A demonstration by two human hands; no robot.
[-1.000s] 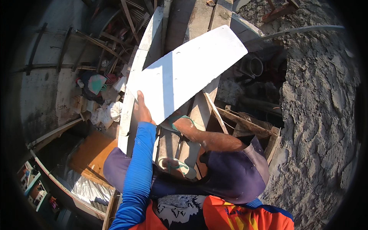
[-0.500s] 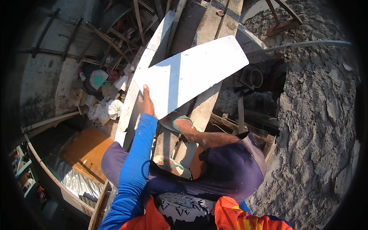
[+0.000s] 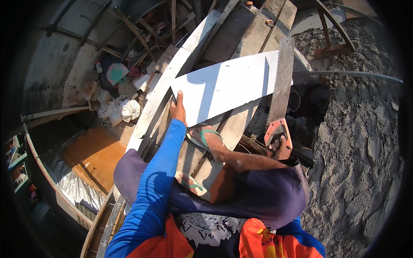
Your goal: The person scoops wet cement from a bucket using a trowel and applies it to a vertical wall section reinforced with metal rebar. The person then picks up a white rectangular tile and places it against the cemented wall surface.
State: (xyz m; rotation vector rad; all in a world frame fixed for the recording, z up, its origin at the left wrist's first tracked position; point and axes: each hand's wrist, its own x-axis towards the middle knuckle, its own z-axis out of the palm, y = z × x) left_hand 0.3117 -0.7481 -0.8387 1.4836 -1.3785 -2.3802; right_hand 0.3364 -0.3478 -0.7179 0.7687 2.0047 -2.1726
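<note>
A white flat board (image 3: pixel 236 79) lies slantwise across the wooden planks, its surface dotted with small marks. At its near left corner, my left hand (image 3: pixel 178 109) grips the edge, thumb on top and the other fingers hidden below. My right hand (image 3: pixel 282 148) is wrapped round the orange-red handle of a handsaw (image 3: pixel 282 81). The worn metal blade points away from me, its toothed side to the left, and overlaps the board's right end in this view. Whether the teeth touch the board I cannot tell.
My sandalled foot (image 3: pixel 211 139) is beside the board, on weathered planks (image 3: pixel 238 116). Rough grey mortar (image 3: pixel 352 163) spreads along the right. A pale beam (image 3: pixel 165 84) runs along the left; beyond it, lower down, lie white sacks (image 3: pixel 130 110) and a brown wood panel (image 3: pixel 97 155).
My right hand has come into view from the lower right with the handsaw, whose blade now crosses the board's right end. My left hand keeps its hold on the board.
</note>
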